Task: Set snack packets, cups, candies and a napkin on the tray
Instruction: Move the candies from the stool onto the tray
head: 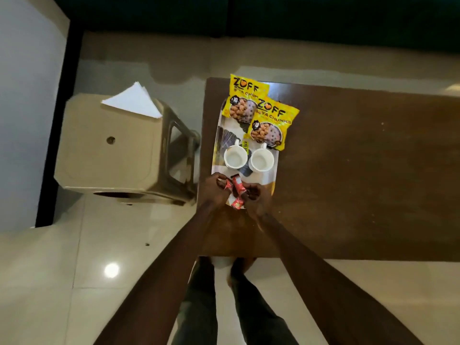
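Note:
A patterned tray [271, 176] lies on the left end of a dark wooden table [361, 170]. Two yellow snack packets [273, 120] overlap at its far end. Two white cups [261, 159] stand side by side in the middle. Red-wrapped candies [236, 188] lie at the tray's near end. My left hand [214, 188] pinches one candy at its left. My right hand [254, 195] grips another candy beside it. A white napkin [135, 100] rests on a beige stool to the left.
The beige plastic stool [109, 150] stands on the tiled floor left of the table. A dark sofa or wall edge runs along the top. My legs and feet [224, 295] are at the table's near edge.

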